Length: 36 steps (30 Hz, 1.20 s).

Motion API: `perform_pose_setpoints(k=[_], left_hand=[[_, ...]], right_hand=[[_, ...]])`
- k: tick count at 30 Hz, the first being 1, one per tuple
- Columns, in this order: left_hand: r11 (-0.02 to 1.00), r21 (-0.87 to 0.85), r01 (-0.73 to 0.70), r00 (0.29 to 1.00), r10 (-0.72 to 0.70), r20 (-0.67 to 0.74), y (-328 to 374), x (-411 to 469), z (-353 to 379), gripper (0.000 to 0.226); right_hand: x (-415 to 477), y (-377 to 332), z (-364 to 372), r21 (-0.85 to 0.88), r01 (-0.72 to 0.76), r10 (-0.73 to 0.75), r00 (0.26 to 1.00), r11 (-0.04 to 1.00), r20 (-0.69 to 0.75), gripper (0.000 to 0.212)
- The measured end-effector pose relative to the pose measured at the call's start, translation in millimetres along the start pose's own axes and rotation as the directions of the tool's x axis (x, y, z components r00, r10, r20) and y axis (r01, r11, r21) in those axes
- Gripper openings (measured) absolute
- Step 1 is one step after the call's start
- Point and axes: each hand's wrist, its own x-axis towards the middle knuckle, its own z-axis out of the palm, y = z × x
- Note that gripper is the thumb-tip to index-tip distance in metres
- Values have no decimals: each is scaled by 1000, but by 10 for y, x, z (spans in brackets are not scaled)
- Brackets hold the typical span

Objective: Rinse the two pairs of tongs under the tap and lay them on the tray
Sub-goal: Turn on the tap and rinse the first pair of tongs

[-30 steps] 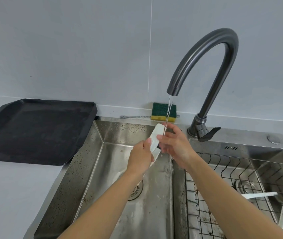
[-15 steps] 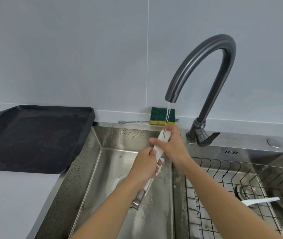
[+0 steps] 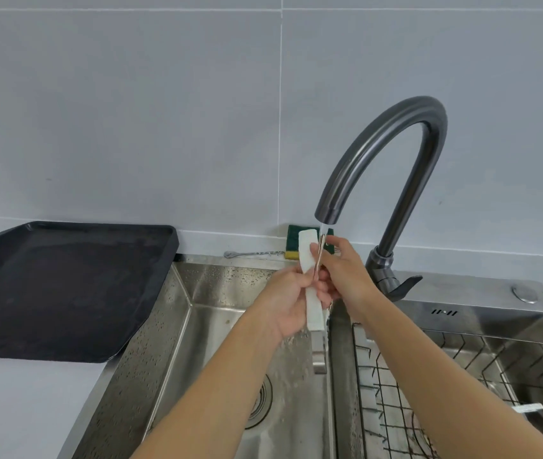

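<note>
A pair of white tongs [image 3: 308,256] with a metal lower end stands nearly upright over the left sink basin, its top just under the running tap [image 3: 379,160]. My left hand [image 3: 285,303] grips the tongs around the middle. My right hand [image 3: 343,273] holds them from the right, fingers up in the thin stream of water. A second white pair of tongs [image 3: 528,409] lies in the wire basket in the right basin, only partly in view. The black tray [image 3: 65,286] sits on the counter to the left of the sink with nothing on it.
A green and yellow sponge [image 3: 293,246] and a thin metal chain [image 3: 253,254] lie on the sink's back ledge. The steel sink [image 3: 177,326] has a drain [image 3: 260,402] in the left basin and a wire basket [image 3: 429,376] in the right. The tap lever [image 3: 402,286] points right.
Both hands have raised the tongs higher, so the white top now reaches the spout. The camera has tilted up, and the sink sits lower in view.
</note>
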Motion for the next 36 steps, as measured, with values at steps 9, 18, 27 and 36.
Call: perform_pose_setpoints(k=[9, 18, 27, 36], left_hand=[[997, -8, -74, 987, 72, -142, 67, 108, -102, 24], [950, 114, -292, 917, 311, -249, -133, 16, -239, 27], [964, -177, -199, 973, 174, -148, -248, -60, -352, 45], [998, 25, -65, 924, 70, -375, -392, 174, -527, 39]], right_hand=[[-33, 223, -100, -56, 126, -134, 975, 990, -180, 15], [-82, 473, -90, -60, 26, -40, 971, 998, -237, 5], [-218, 586, -28, 233, -322, 259, 928, 918, 267, 19], [-309, 404, -76, 195, -138, 140, 990, 971, 4, 24]])
